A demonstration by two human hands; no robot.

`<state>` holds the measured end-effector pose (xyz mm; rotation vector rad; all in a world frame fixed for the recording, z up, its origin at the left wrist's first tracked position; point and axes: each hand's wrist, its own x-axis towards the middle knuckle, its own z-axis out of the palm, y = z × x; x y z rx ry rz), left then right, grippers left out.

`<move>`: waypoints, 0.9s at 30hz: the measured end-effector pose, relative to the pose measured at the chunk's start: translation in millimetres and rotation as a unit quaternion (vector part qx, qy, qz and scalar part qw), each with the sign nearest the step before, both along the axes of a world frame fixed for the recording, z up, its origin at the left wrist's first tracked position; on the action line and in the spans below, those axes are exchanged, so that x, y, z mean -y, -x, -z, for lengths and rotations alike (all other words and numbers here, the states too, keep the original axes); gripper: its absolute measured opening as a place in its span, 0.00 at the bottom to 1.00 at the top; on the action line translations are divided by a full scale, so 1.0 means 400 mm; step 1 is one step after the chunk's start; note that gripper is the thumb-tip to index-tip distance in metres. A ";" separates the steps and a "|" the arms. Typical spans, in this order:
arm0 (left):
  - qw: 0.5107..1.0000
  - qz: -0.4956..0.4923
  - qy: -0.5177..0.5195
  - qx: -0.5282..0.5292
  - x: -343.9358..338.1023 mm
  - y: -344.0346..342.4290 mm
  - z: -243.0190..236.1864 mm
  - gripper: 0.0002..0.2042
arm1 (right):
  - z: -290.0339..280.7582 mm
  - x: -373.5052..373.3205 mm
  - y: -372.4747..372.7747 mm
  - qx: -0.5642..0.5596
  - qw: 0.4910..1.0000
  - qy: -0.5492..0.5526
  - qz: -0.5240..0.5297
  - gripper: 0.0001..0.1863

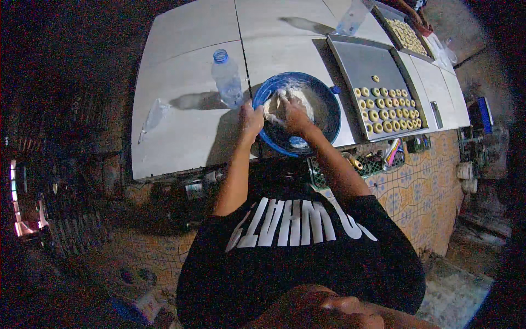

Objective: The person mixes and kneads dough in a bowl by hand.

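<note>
A round blue basin (335, 104) stands at the table's front edge, holding a pale heap of flour or dough (307, 103). My left hand (251, 118) is closed over the basin's left rim. Inside, my right hand (297, 117) reaches into the white mixture, its floury fingers spread; the fingertips are partly covered. Left of the basin stands an open clear plastic bottle (226, 79) with a blue neck. A crumpled clear plastic bag (156, 113) lies farther left.
To the right, a metal tray (359, 60) carries rows of small ring-shaped dough pieces (388, 114). Behind it is another filled tray (405, 35), with a co-worker's hand (421, 23) beside it. A second clear bottle (352, 19) lies at the back. Dark crates (320, 174) sit below the table edge.
</note>
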<state>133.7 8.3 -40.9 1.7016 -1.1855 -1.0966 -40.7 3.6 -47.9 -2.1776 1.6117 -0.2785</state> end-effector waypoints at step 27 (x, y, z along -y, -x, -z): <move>0.926 0.077 0.282 0.240 -0.041 0.032 -0.125 0.23 | -0.199 -0.043 0.025 -0.165 0.957 0.211 -0.109 0.33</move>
